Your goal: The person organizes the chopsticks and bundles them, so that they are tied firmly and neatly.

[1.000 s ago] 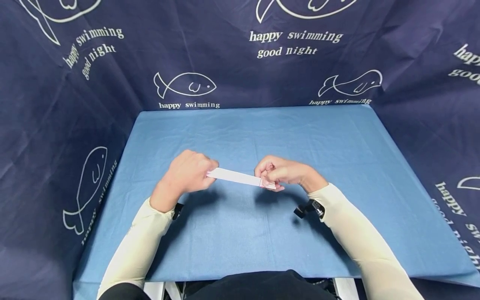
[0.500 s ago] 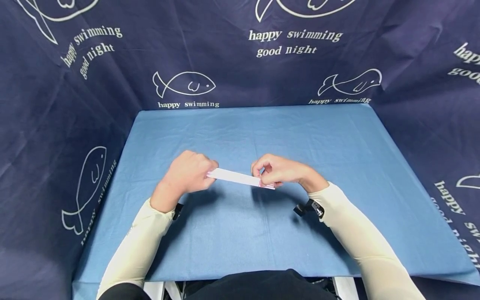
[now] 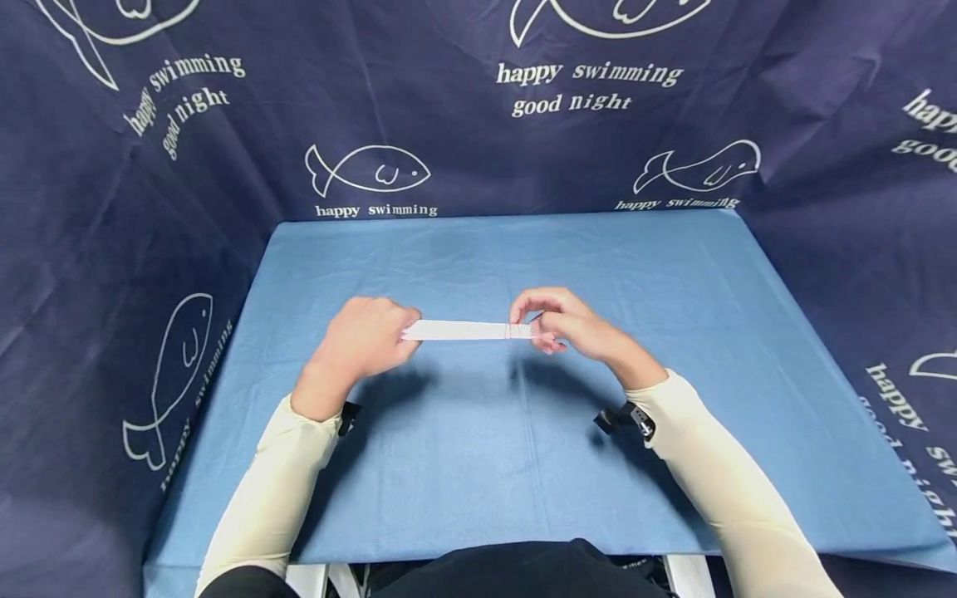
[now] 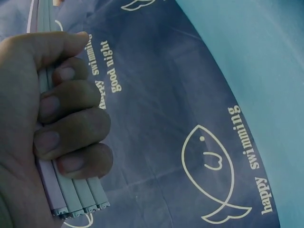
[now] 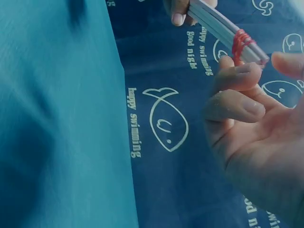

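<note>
My left hand [image 3: 366, 336] grips a bundle of several long, thin, pale strips [image 3: 463, 330] above the table. In the left wrist view its fingers wrap round the strips, whose notched ends [image 4: 83, 209] stick out below the little finger. A red rubber band [image 5: 242, 42] is wound several times round the bundle near its other end. At that banded end is my right hand [image 3: 571, 324], with the index fingertip [image 5: 244, 71] right at the band and a red strand reaching down to it. The right thumb [image 5: 287, 64] stands apart from the strips, and the other fingers are loosely bent.
Blue cloth covers the table [image 3: 478, 465] beneath both hands. Dark blue curtains [image 3: 478, 124] printed with white fish and lettering hang at the back and both sides. A small black camera [image 3: 626, 419] is strapped to the right wrist.
The bundle's right end has risen, so it now lies nearly level in the head view. My right hand has moved a little away from me, and its fingers have spread from the banded end.
</note>
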The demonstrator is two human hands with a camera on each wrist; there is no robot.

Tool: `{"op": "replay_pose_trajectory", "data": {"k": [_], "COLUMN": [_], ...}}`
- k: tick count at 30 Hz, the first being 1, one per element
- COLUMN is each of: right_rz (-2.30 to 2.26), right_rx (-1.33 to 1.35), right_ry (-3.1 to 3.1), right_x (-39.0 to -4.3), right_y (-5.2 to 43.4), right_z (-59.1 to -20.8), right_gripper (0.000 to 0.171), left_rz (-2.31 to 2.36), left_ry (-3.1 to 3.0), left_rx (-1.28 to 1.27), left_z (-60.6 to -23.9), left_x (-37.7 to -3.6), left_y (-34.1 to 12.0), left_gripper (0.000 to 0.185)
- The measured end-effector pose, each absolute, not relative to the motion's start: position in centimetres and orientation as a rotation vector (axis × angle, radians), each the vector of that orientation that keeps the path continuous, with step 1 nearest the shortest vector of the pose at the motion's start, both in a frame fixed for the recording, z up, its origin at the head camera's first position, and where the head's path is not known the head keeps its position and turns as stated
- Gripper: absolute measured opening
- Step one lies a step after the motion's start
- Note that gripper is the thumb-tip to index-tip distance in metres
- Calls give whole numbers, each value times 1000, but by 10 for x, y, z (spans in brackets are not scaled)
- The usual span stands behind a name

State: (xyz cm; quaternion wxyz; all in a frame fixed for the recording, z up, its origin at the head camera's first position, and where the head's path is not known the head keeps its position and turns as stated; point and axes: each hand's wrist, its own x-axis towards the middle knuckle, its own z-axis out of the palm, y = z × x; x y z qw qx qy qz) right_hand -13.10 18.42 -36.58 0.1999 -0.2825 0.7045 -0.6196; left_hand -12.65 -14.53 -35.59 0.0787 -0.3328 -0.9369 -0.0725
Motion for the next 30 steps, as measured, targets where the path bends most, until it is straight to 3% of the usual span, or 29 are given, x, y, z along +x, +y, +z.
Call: {"op": "replay_pose_trajectory", "data": {"k": [7, 21, 30], "right_rz": [-1843, -1824, -1843], "right_rx": [-782, -1046, -816], "right_ry": [2205, 2461, 2488], "right_x": [-124, -121, -119], "right_y": [187, 173, 176], "right_z": [-365, -375, -369], "right_gripper": [23, 33, 34], "left_rz": [-254, -244, -235], "left_ry": [-2852, -2821, -2845], "left_rx": [-905, -928, -899], "left_z": [-348, -346, -341], "left_x": [-128, -128, -129], "left_y": [-148, -141, -140], "left_gripper": [24, 23, 22]}}
